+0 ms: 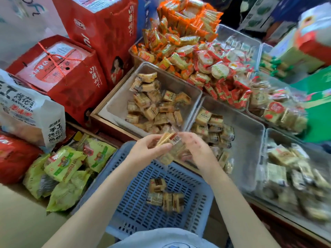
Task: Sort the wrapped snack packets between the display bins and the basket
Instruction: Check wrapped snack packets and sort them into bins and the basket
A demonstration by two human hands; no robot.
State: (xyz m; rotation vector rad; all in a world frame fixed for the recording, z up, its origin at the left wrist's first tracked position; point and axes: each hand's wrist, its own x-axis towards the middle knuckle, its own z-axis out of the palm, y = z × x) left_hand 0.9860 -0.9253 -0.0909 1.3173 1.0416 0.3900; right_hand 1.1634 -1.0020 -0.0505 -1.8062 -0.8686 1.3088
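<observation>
Above blue slatted basket [194,178], near clear display bins [195,97]: left hand [146,149] and right hand [196,149], fingers pinched on wrapped snack packets [169,140]; four more packets [164,195] inside basket.

Surroundings to my left and far right.
Two red gift boxes [59,72] [107,33] stand at my upper left; a white printed bag [30,111] lies below them, above yellow-green pouches [66,163] and beside a red bag [14,156]. A green carton [318,104] sits far right.
</observation>
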